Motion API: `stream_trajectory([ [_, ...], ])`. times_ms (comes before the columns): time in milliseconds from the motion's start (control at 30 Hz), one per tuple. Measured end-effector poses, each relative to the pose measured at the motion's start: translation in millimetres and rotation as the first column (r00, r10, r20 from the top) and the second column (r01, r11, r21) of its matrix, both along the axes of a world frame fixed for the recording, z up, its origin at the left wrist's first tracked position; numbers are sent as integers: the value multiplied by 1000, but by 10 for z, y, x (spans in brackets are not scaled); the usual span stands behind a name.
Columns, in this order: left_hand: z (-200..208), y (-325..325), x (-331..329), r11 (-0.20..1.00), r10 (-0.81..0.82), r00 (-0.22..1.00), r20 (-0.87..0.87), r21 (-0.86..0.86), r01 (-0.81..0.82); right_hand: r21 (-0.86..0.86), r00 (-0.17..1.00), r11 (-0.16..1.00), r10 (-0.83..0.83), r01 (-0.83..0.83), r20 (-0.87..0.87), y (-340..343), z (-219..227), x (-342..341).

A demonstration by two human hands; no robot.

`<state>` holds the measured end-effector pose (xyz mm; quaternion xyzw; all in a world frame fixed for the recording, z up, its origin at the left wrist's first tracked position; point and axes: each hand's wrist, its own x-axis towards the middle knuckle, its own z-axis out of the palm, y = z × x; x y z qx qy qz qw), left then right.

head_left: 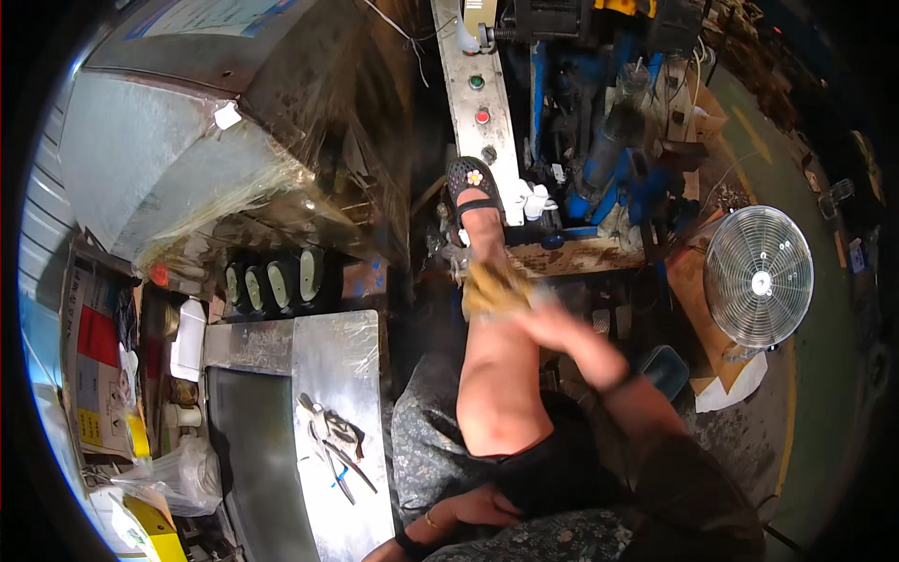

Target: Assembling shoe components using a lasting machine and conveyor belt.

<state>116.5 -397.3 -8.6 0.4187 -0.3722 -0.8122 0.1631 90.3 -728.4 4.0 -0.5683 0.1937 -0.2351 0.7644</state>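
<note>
Well, my right hand (pixel 551 323) is down on the shin of my raised bare leg (pixel 506 393), with a crumpled yellow-brown piece of cloth or maybe a glove (pixel 492 290) at its fingers. That bit is pretty smeared, so I can't tell if the fingers are wrapped around it or just pressing it flat. Either way, the yellow-brown piece sits across the shin between my knee and the shoe.

My left hand (pixel 479 509) lies in my lap half open, fingers loosely bent, with a thin gold bracelet (pixel 432 518) at the wrist. Grey floral fabric (pixel 426 423) spreads beside the leg.

My foot is in a black perforated clog (pixel 460 178) with a little flower charm, up over the near end of a long whitish metal control panel (pixel 461 61). Further along that panel are a round green button (pixel 477 82) and a round red button (pixel 482 116).

Over on my left is a shiny silver metal counter (pixel 346 342) with a dark long-handled tool (pixel 353 467) on it. Just past that stand four pale-green oval pieces with black rims (pixel 277 284). Off to my right there's a round wire-caged fan (pixel 760 279), and nearer me a teal plastic bin (pixel 663 372).
</note>
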Motion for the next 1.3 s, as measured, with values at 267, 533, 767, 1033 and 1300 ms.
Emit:
stream_trajectory([
  [267, 205, -79, 3, 976, 53, 999, 7, 213, -53, 318, 925, 941, -216, 113, 312, 297, -70, -208],
  [533, 217, 22, -177, 976, 218, 975, -36, 26, -217, 438, 992, 896, -109, 69, 67, 384, -1020, -263],
  [767, 503, 30, -275, 886, 296, 954, 39, -385, -259, 277, 946, 948, 223, -155, -236, 1065, -535, -1702],
  [1033, 643, -429, -183, 338, 808, 564, 169, -918, -208, -348, 453, 590, 34, -729, -891, 1459, 578, -2801],
  [1300, 272, -360, -772, 57, 531, 847, -2, -998, -39, -649, 937, 733, -46, -205, -347, 987, 1105, -1469],
])
